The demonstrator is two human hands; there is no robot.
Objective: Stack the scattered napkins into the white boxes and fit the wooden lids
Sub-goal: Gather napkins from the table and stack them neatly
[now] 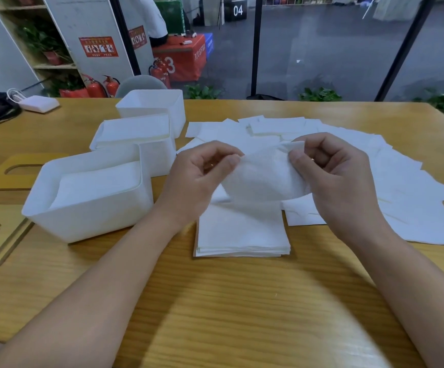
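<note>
Two hands, left hand (202,176) and right hand (332,179), pinching one napkin (263,179) above stack (242,235)

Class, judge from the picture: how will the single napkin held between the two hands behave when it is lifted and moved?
Likely floppy: the napkin sags between the left hand and right hand. Probably very light, since fingertip pinches carry it. It may tear or crease easily, being thin.

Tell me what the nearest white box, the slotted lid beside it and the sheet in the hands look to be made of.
Nearest white box: likely plastic, smooth and matte, with a rounded moulded rim.
Slotted lid: apparently thin wood or plywood, given its tan face and cut slot.
Held napkin: soft tissue paper, sagging limp between the left hand and right hand.
</note>
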